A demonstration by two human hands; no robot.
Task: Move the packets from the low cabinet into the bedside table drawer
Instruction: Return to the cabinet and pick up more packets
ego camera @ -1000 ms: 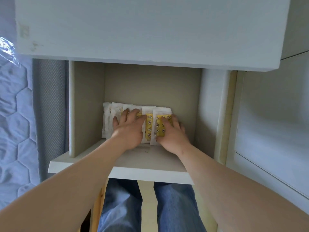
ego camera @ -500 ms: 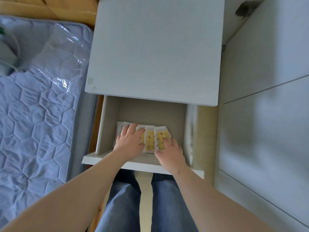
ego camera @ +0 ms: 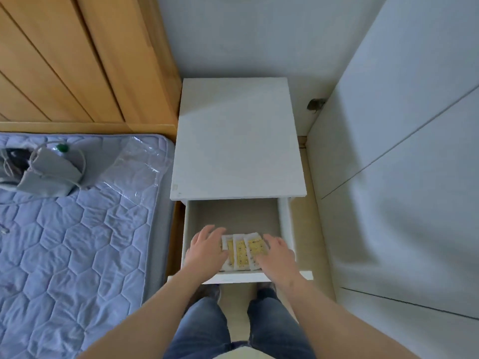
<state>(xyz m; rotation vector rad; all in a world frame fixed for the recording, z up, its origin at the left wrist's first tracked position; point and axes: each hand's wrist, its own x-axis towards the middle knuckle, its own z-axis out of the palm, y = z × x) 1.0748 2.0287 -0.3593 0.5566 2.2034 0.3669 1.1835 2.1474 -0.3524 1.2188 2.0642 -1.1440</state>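
Between left hand (ego camera: 207, 248) and right hand (ego camera: 276, 255), a short overlapped row of packets (ego camera: 242, 251): flat, rectangular, white-edged with yellow printed faces, lying on the matte beige floor of the drawer (ego camera: 233, 216), close to its front board. Both hands opened flat, palms down, fingers straight and a little spread; left over the row's left end, right over its right end, clamped on nothing. Beyond the fingertips, bare drawer floor up to the smooth white slab top of the bedside table (ego camera: 237, 141). Far left of the left hand, a quilted lilac mattress (ego camera: 77, 242) stitched in hexagons, with a crinkled clear plastic sheet (ego camera: 134, 161) and a soft grey pouch (ego camera: 49, 174) on it, backed by orange wood panelling (ego camera: 77, 60). Right of the right hand, plain white cabinet doors (ego camera: 401, 177) with thin dark seams. Compared with half a second ago: hands drawn further apart, more of the yellow faces uncovered, view pulled back and higher. Narrow margins between each hand and the drawer's side walls; most free room ahead of the fingers, toward the drawer's back; below the wrists, the front edge and blue denim legs (ego camera: 202, 330).
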